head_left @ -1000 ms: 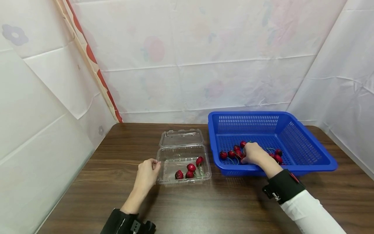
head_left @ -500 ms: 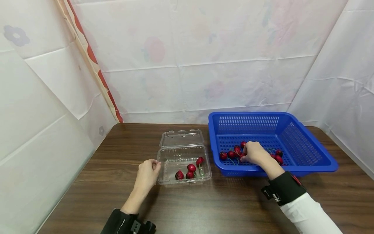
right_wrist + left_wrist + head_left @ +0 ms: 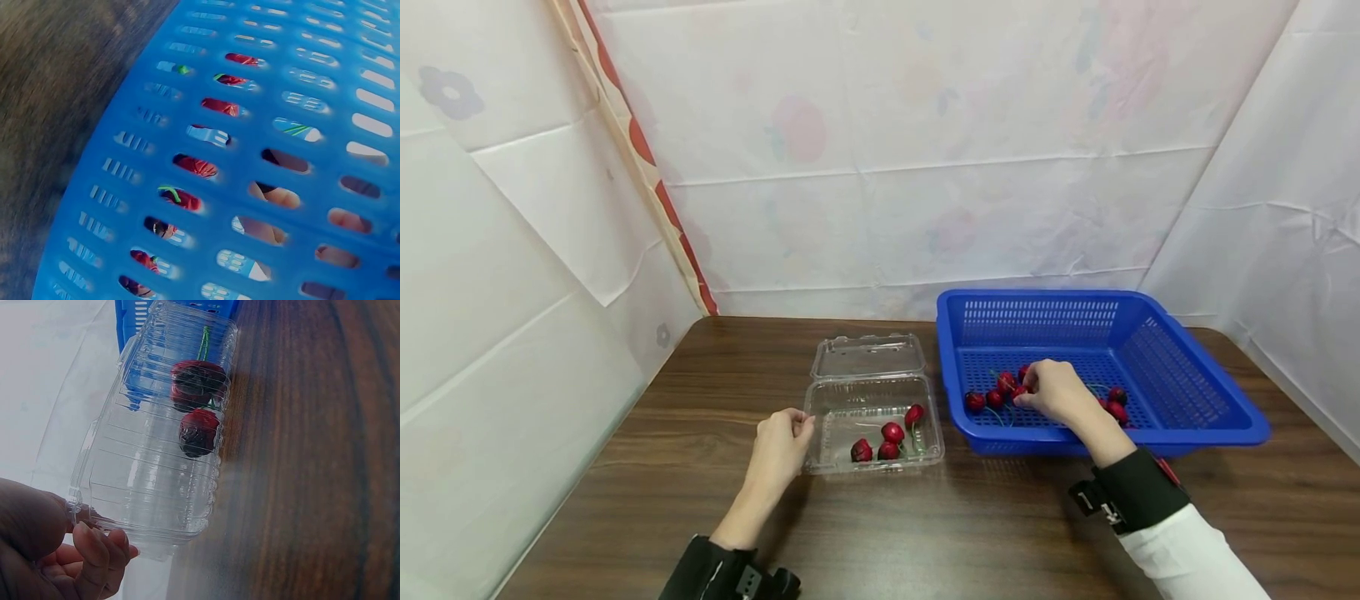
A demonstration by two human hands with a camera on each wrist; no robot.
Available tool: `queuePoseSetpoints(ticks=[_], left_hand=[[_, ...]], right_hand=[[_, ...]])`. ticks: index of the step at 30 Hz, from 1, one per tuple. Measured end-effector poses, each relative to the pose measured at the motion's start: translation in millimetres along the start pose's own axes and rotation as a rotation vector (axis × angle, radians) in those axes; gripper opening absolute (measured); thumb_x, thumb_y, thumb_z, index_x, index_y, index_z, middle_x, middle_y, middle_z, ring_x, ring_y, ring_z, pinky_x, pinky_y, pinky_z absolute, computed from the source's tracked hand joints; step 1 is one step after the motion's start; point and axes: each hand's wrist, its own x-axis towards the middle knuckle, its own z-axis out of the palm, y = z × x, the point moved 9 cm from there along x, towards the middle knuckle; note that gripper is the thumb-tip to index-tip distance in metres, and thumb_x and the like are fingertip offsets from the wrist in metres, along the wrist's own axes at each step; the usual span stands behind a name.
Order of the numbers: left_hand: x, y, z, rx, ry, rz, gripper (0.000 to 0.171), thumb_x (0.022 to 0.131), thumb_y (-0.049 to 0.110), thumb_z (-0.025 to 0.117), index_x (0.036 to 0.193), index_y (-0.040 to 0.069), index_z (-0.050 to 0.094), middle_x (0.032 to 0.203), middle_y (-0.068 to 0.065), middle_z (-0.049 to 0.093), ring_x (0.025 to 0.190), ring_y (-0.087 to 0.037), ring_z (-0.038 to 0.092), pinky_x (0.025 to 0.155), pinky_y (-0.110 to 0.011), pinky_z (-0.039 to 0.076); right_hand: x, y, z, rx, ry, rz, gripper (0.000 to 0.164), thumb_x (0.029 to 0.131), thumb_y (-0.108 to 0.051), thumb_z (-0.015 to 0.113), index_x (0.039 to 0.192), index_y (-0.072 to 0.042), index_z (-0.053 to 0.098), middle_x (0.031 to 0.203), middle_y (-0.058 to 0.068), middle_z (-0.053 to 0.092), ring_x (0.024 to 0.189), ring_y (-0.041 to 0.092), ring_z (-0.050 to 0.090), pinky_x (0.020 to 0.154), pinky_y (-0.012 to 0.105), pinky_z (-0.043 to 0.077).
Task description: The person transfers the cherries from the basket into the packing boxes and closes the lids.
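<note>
In the head view, my left hand [image 3: 781, 446] pinches the left rim of a clear plastic clamshell box [image 3: 842, 417]. The left wrist view shows its thumb and fingers at the corner of that box [image 3: 150, 469]. Several red cherries [image 3: 892, 432] lie in the right part of the box, whose lid is folded back. My right hand [image 3: 1056, 392] reaches into a blue basket [image 3: 1195, 392], thumb and forefinger pinching a red cherry [image 3: 1018, 391] among others. In the right wrist view the basket wall [image 3: 144, 125] hides most of this hand; parts of fingers show through its slots.
More cherries [image 3: 1117, 408] lie right of my right hand in the basket, partly behind the wrist. The box lid [image 3: 868, 357] lies toward the back of the brown wooden table [image 3: 887, 533]. White sheets [image 3: 880, 225] hang behind and on both sides.
My right hand has shifted slightly at the cherry cluster, and the cherries by its fingertips have moved a little. My left hand stays at the box rim.
</note>
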Motion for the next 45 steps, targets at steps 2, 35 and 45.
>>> queuePoseSetpoints(ticks=[2,35,45], left_hand=[[0.1,-0.2,0.1,0.002,0.001,0.002,0.019,0.086,0.005,0.051,0.088,-0.013,0.058,0.054,-0.006,0.054,0.032,-0.006,0.042,0.035,-0.022,0.036],[0.3,0.5,-1.4,0.037,0.017,0.009,0.018,0.085,0.006,0.053,0.085,-0.011,0.06,0.054,-0.003,0.052,0.037,-0.008,0.042,0.037,-0.022,0.035],[0.7,0.7,-1.3,0.031,0.016,0.011,0.019,0.085,0.005,0.052,0.086,-0.012,0.059,0.053,-0.002,0.051,0.035,-0.008,0.042,0.037,-0.021,0.035]], right_hand=[[-0.5,-0.7,-1.5,0.007,0.016,-0.01,0.022,0.078,-0.013,0.067,0.087,0.005,0.057,0.073,0.01,0.055,0.066,0.021,0.052,0.06,0.036,0.043],[-27.9,-45.5,-33.1,0.095,0.224,-0.137,0.018,0.078,-0.014,0.067,0.086,0.001,0.059,0.069,0.004,0.058,0.061,0.015,0.055,0.057,0.034,0.045],[-38.2,-63.5,-39.4,0.129,0.271,-0.176,0.017,0.077,-0.012,0.068,0.085,-0.001,0.059,0.068,0.003,0.057,0.06,0.013,0.054,0.057,0.031,0.046]])
